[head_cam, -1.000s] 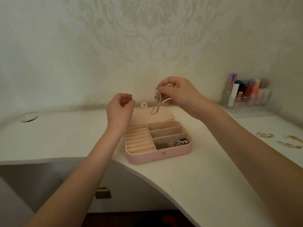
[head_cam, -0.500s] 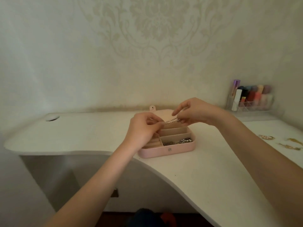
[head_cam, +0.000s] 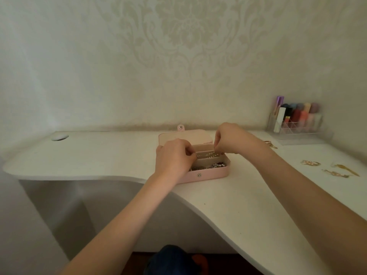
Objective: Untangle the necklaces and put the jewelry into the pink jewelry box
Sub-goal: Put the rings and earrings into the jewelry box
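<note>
1. Pinching opposite ends of a thin beaded chain, both hands are low over the open pink jewelry box on the white bench.
2. The left hand has its fingers curled, fingertips nipped on the chain's left end, and it covers the box's left half.
3. The right hand is likewise curled, pinching the right end at the box's far right side.
4. The chain runs stretched across the middle compartment on the right side of the box.
5. A tangle of silvery jewelry lies in the front compartment.
6. The lid lies open toward the wall.
7. Gold pieces rest on the bench well to the right, apart from the box.
8. A clear organiser of cosmetics stands in the far right corner.
</note>
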